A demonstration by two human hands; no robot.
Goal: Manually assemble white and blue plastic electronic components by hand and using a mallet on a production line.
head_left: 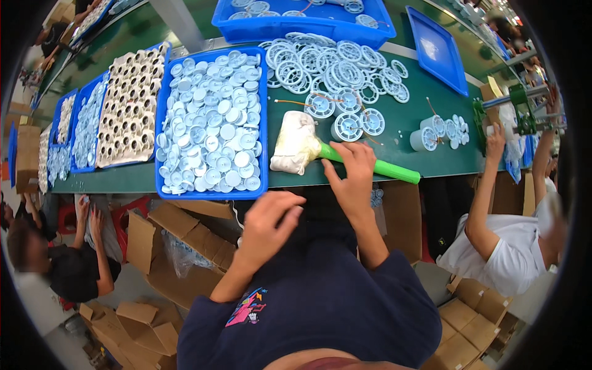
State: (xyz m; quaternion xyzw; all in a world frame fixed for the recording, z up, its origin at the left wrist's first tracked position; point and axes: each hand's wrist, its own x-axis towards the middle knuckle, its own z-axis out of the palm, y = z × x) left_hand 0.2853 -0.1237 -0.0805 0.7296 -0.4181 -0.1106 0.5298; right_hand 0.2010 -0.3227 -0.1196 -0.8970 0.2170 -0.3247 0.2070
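Observation:
A mallet with a lumpy, wrapped white head (295, 143) and a bright green handle (394, 171) lies on the table in front of me. My right hand (354, 176) is loosely round the handle near the head, fingers over its far side and thumb on the near side. My left hand (269, 223) is at the table's near edge, its fingers loosely bent and apart, holding nothing. Just beyond the mallet stand several light-blue round spool-like parts (347, 126) with brown wires. To the left, a blue tray (264, 123) holds many small light-blue round caps (213, 123).
Light-blue rings (345, 68) are heaped behind the spools, before a blue bin (302, 28). More parts (431, 132) sit at right, near a green fixture (524, 108) and a person (499, 246). Egg-carton trays (131, 105) line the left. Cardboard boxes (179, 246) stand below.

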